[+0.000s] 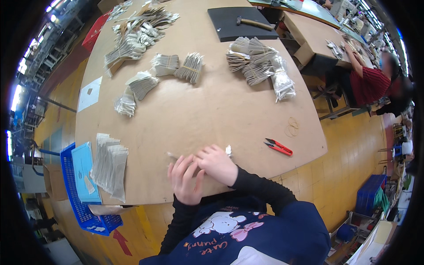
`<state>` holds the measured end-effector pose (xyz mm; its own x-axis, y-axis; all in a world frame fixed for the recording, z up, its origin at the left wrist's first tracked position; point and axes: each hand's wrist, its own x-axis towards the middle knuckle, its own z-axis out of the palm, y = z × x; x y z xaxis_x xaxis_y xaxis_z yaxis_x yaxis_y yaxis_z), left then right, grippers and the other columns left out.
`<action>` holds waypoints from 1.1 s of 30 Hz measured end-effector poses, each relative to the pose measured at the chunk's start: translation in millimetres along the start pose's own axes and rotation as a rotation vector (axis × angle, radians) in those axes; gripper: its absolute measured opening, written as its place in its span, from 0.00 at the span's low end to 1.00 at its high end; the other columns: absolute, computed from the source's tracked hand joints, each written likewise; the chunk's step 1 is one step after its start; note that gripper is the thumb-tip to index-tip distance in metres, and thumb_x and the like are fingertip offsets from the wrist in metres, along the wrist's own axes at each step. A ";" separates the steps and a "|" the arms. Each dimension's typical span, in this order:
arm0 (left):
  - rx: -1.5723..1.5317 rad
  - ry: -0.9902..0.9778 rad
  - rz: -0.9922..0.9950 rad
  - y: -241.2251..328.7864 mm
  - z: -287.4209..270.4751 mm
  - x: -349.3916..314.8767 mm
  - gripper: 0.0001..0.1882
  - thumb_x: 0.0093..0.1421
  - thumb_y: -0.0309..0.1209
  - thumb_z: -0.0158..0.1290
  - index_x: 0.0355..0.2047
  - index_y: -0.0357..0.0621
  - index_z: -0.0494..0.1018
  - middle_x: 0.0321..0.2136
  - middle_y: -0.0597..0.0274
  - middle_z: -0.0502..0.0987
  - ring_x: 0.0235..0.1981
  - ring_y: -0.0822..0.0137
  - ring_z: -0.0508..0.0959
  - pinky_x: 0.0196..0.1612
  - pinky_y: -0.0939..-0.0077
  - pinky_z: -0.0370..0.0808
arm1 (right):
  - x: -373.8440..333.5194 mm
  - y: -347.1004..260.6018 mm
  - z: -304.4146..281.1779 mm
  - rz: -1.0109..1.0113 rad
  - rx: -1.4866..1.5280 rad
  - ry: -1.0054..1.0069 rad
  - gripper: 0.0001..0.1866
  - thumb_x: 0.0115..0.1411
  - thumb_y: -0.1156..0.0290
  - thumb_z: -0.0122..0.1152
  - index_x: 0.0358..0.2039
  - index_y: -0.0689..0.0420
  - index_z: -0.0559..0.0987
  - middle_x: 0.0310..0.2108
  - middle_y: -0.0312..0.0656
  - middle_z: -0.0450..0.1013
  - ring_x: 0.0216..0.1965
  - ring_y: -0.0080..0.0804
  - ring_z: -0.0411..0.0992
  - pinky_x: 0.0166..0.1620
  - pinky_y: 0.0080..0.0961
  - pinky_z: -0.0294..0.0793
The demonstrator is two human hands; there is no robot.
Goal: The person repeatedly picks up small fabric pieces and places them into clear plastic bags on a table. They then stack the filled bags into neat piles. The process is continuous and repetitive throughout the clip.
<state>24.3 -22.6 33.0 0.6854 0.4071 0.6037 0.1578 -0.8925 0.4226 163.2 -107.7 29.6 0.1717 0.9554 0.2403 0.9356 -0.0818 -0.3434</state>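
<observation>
My two hands meet near the table's front edge. My left hand is open, its fingers stretched and its thumb apart, beside the fingers of my right hand. My right hand is closed, its fingers curled over something mostly hidden. A pale jagged edge sticks out past the right hand, and a thin light tip shows left of the fingers; what they belong to I cannot make out. To the right lie red-handled thread snips and several thin rubber bands.
Banded bundles of grey-white cut pieces lie across the table, with more bundles at far right. A loose stack is at left near a blue basket. A hammer rests on a black board. A co-worker sits at right.
</observation>
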 end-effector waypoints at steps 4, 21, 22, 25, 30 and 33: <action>0.215 -0.422 0.022 -23.1 17.4 1.0 0.25 0.63 0.40 0.53 0.59 0.46 0.69 0.51 0.62 0.75 0.50 0.65 0.75 0.62 0.63 0.61 | -3.4 7.6 8.3 -0.020 -0.053 -0.114 0.15 0.54 0.69 0.60 0.42 0.57 0.79 0.35 0.37 0.76 0.40 0.34 0.75 0.45 0.33 0.72; 0.243 -0.390 0.040 -33.4 37.7 -0.5 0.11 0.57 0.33 0.58 0.40 0.50 0.75 0.35 0.68 0.75 0.38 0.66 0.75 0.45 0.68 0.65 | -175.8 173.2 -53.8 1.057 -0.161 0.543 0.04 0.54 0.73 0.66 0.30 0.59 0.81 0.46 0.47 0.73 0.46 0.45 0.72 0.48 0.39 0.73; 0.238 -0.396 0.048 -33.1 38.2 -0.5 0.11 0.57 0.33 0.59 0.40 0.50 0.75 0.35 0.68 0.76 0.38 0.66 0.75 0.45 0.68 0.65 | -170.1 172.8 -54.2 1.063 -0.168 0.556 0.04 0.54 0.74 0.67 0.29 0.60 0.81 0.44 0.47 0.73 0.45 0.45 0.72 0.48 0.38 0.73; 0.259 -0.401 0.051 -32.0 38.3 0.5 0.11 0.56 0.32 0.59 0.40 0.49 0.75 0.35 0.67 0.76 0.38 0.65 0.75 0.45 0.68 0.65 | -146.7 160.1 -58.8 1.011 -0.153 0.739 0.04 0.53 0.75 0.67 0.28 0.61 0.80 0.39 0.46 0.73 0.43 0.44 0.72 0.47 0.36 0.73; 0.105 -0.396 -0.036 -33.8 27.2 -3.1 0.09 0.57 0.30 0.58 0.39 0.47 0.76 0.35 0.65 0.78 0.39 0.62 0.77 0.46 0.67 0.66 | -116.9 132.0 -79.5 0.833 0.473 1.041 0.03 0.59 0.78 0.62 0.31 0.63 0.78 0.35 0.42 0.74 0.39 0.30 0.74 0.47 0.27 0.72; -0.026 -0.348 -0.154 -46.9 12.0 -7.0 0.09 0.58 0.29 0.58 0.40 0.44 0.76 0.34 0.60 0.79 0.37 0.58 0.78 0.45 0.65 0.68 | -107.6 122.9 -89.5 0.581 1.493 1.177 0.03 0.61 0.79 0.61 0.35 0.63 0.77 0.31 0.39 0.75 0.37 0.25 0.74 0.45 0.23 0.71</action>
<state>20.6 14.0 0.9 0.8562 0.4419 0.2676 0.2632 -0.8188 0.5102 287.2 -246.0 42.8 0.9729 0.2313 -0.0016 -0.1436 0.5986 -0.7881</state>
